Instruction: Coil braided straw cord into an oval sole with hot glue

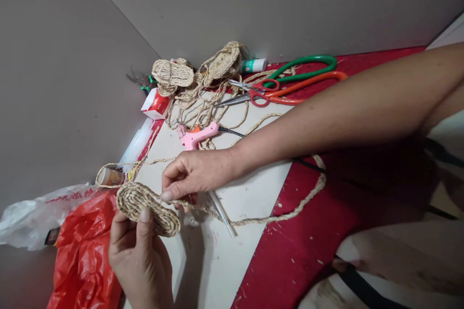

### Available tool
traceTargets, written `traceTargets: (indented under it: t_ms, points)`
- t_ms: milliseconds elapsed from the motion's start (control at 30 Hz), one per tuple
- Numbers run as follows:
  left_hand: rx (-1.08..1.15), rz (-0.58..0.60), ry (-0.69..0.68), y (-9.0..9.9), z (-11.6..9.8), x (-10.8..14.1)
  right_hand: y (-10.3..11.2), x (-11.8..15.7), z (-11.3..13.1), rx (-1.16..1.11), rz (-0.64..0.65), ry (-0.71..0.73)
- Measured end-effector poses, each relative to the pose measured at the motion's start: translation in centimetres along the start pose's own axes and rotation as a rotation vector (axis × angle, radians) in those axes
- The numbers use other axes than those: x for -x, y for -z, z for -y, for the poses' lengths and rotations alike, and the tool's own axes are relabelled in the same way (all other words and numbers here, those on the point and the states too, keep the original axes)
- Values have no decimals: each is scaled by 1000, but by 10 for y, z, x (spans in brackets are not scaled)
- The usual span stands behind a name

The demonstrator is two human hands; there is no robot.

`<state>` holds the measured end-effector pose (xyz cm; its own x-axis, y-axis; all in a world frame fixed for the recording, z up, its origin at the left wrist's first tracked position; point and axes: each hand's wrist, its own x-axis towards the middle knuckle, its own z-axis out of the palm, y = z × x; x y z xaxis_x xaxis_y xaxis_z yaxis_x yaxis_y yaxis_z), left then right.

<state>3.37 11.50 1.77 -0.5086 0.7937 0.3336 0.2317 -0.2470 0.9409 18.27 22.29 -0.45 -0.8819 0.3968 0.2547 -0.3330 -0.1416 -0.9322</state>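
My left hand (141,256) holds an oval coiled piece of woven straw braid (136,199), its thumb on the near face and its fingers at the edge and behind. Just to the right, my right hand (199,171) pinches the braided straw cord (279,218) close to the piece's edge. From there the cord runs right and curves up over red cloth. A pink glue gun (203,136) lies above my right hand. Below that hand, a clear glue stick (222,214) rests on the white surface, under the cord.
At the back are coiled straw pieces (174,73), loose braid, green-and-orange-handled shears (308,83), small red-handled scissors (261,91) and a red-white box (157,105). Left stand glue sticks (139,142), a paper cup (110,176) and a red plastic bag (87,246). Grey walls border the table.
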Motion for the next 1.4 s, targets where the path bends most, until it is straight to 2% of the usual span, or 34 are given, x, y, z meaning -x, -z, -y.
traceTargets:
  t_ms: [367,600,767,1000,1133,1300,1400]
  points:
    - [8,19,-8,1,8,-2,0,-2,-4,-170,-7,-103]
    - [-1,52,134,-2,6,2,2,-2,-6,-219,-54,-133]
    - [38,89,187,-2,6,2,4,-2,-10,-235,-59,-132]
    - [96,172,279,0,7,2,6,-1,-12,-267,-40,-172]
    - [89,170,304,0,8,5,7,1,-16,-289,-25,-189]
    - [99,198,309,-1,9,5,11,0,-27,-325,54,-194]
    - [116,194,315,-2,7,4,13,-1,-24,-306,63,-193]
